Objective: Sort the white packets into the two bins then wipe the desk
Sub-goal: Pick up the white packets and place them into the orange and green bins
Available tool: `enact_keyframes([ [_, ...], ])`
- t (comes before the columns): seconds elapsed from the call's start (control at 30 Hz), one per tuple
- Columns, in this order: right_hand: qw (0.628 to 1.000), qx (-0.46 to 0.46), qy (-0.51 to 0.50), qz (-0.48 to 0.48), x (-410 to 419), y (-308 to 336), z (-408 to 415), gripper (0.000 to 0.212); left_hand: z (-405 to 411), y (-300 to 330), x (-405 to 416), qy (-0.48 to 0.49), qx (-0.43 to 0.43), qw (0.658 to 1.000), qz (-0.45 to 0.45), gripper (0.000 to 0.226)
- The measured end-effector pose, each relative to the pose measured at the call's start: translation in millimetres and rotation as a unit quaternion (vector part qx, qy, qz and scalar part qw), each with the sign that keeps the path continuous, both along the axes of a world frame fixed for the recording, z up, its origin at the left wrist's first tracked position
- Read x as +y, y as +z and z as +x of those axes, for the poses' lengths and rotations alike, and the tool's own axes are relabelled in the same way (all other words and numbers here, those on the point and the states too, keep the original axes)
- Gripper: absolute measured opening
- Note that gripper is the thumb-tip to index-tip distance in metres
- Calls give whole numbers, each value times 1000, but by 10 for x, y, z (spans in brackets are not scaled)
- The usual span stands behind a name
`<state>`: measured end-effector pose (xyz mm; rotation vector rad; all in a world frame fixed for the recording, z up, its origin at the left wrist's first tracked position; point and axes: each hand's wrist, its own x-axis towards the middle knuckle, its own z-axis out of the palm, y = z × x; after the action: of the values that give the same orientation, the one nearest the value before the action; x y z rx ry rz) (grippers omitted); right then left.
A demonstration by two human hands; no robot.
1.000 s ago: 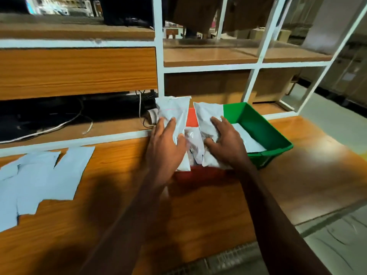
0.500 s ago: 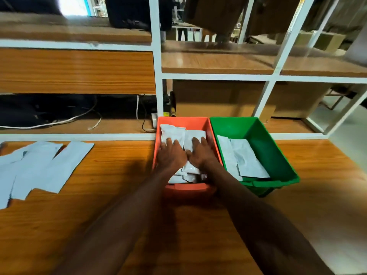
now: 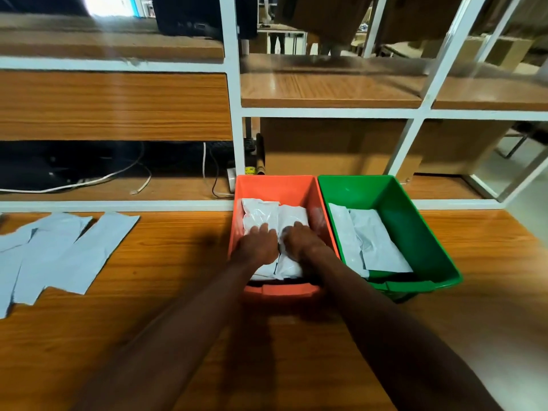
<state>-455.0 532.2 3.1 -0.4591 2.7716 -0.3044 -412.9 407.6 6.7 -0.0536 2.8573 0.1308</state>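
— Where are the white packets sitting?

— In the orange bin; left hand and right hand are pressing flat on them, probably settling the stack (more are waiting on the desk).

Two bins sit side by side on the desk: left bin under both hands, right bin holding packets; flat packets lie far left.
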Motion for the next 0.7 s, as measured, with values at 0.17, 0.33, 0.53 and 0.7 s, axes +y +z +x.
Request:
enact_keyframes([
  [0.17, 989, 116, -9, -92, 116, 262, 192, 37, 93, 120, -71, -8, 92, 995, 36, 51],
  [0.33, 959, 204, -9, -195, 52, 481, 664, 42, 533, 375, -115, 5, 212, 973, 90, 52],
  [0.53, 907, 277, -13, -317, -317, 660, 1204, 43, 1204, 665, -269, 95, 310, 938, 120, 49],
  [0.7, 899, 231, 5, -373, -800, 666, 1657, 49, 1772, 591, -738, 151, 294, 935, 131, 53],
])
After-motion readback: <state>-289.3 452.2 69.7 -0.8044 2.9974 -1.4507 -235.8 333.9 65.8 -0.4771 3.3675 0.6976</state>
